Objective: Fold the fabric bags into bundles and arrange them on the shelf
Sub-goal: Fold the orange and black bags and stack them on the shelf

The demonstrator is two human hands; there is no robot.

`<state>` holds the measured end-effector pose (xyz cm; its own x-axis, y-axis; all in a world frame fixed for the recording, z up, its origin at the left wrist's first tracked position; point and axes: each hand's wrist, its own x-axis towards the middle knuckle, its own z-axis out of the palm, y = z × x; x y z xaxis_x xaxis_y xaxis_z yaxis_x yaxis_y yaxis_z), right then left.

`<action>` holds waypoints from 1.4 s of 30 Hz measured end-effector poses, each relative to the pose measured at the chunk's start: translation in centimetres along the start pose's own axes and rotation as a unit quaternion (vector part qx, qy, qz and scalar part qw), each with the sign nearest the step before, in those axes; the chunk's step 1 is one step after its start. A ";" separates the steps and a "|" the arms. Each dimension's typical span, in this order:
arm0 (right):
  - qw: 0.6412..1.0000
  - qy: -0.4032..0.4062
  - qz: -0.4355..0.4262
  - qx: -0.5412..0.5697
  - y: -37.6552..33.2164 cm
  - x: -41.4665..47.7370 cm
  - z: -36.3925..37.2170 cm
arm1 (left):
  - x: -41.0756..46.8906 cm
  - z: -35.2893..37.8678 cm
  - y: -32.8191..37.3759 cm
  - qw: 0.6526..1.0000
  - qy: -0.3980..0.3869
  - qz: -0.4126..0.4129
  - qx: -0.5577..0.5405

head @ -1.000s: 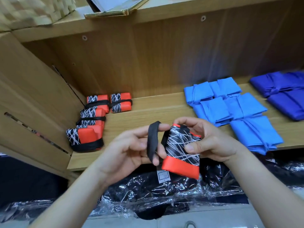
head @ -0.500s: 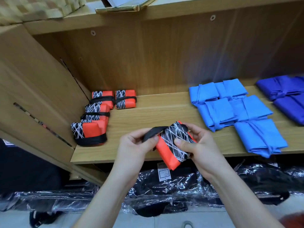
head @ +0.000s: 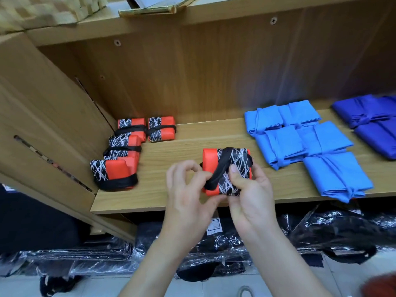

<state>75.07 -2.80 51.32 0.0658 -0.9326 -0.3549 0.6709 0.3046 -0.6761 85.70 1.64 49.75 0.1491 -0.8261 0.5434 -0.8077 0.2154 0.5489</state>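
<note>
A: Entry 1, nearest first. What lies below the shelf edge?
B: Black plastic-wrapped packs (head: 214, 249) low down under the shelf (head: 192, 151). Glossy film, contents not legible.
A: Hands?
B: Both are up at the shelf's near edge. The right hand (head: 248, 189) grips the bundle (head: 233, 166), thumb pressed on its black, white-lined face, fingers curled round its right end. The left hand (head: 188, 189) is curled and pinches the black strap (head: 216, 174) at the bundle's near left; its thumb sits under the bundle.
A: Bundle position?
B: Mid-shelf, over the near part of the board. Cannot tell whether it touches the wood. Orange end to the left, patterned part to the right. The strap crosses it on a slant, far top to near left.
A: On the shelf itself?
B: Left: four orange bundles (head: 120, 172), same pattern, each strapped in black. Three sit in a column along the side wall, the fourth just right of the farthest. Right: light blue bags (head: 300, 142), folded, overlapping in a cluster. Far right: dark blue bags (head: 372, 125), cut by the frame edge.
A: Beyond?
B: Wooden back panel (head: 214, 71) with screw heads, then the upper board (head: 235, 9), with a woven item (head: 42, 9) at far left, blurred
</note>
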 end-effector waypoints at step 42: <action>0.834 -0.085 -0.133 -0.529 -0.7 3.5 -1.7 | 1.3 2.5 2.0 0.929 -0.007 -0.278 -0.243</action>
<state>73.63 -5.97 49.43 0.1817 -0.9812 -0.0655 -0.3421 -0.0006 -0.9397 82.85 -0.28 49.97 0.4563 -0.8859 0.0835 -0.2538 -0.0397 0.9664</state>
